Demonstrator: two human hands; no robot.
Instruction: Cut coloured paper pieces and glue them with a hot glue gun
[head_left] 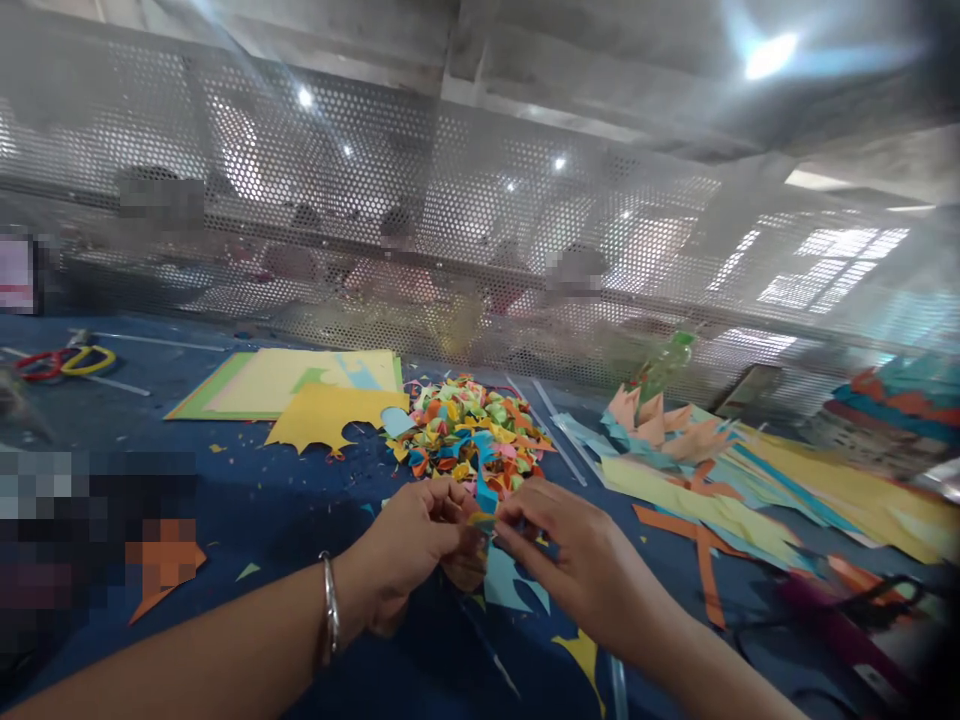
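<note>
Head — left hand [420, 525], right hand [559, 530], paper [481, 520] between

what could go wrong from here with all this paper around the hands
The small yellow paper piece at the fingertips of the left hand and right hand might crease or tear if pulled unevenly. The loose heap of multicoloured paper pieces lies just beyond the hands, so a stray knuckle could scatter it. The clear plastic bottle with a green cap, close behind the peach pointed paper shapes, might crush them if knocked over.
</note>
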